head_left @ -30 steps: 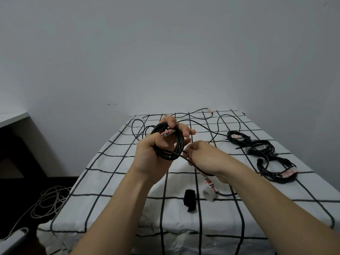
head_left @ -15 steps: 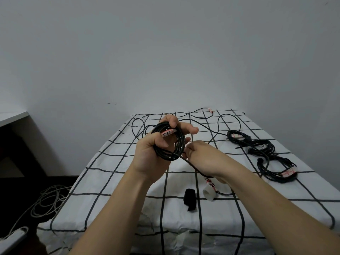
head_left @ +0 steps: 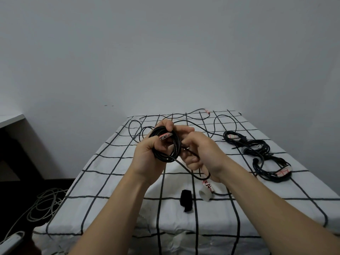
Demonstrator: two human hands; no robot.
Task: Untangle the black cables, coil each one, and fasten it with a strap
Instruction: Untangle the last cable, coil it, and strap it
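Left hand (head_left: 147,155) is clenched round the coil (head_left: 174,147): several turns of thin, smooth, round black cable. A white paper label (head_left: 165,136) with red marks and the letters "TV" is wrapped on it. The coil is held in the air, above and beyond the strap (head_left: 186,200).

Right hand (head_left: 202,153) pinches the tail (head_left: 190,153) where it leaves the coil, fingers curled. The tail sags in a loop under the wrist and ends at a second white tag (head_left: 207,185), just right of and beyond the strap.

The strap is a short, matte, fuzzy black band lying flat on the tablecloth (head_left: 110,181), which is wrinkled white fabric with a black grid. A white tape roll (head_left: 205,195) stands just right of the strap. Finished bundles (head_left: 265,159), each with a white-and-red tag, lie well right of and beyond the strap. A loose cable (head_left: 226,119) snakes far beyond it. Pale floor cables (head_left: 46,203) lie well left of it, off the table.

Versus 0.5 s ago, the right hand has come up and in, and its knuckles now touch the left fingertips. The strap, tape roll and bundles are unmoved.
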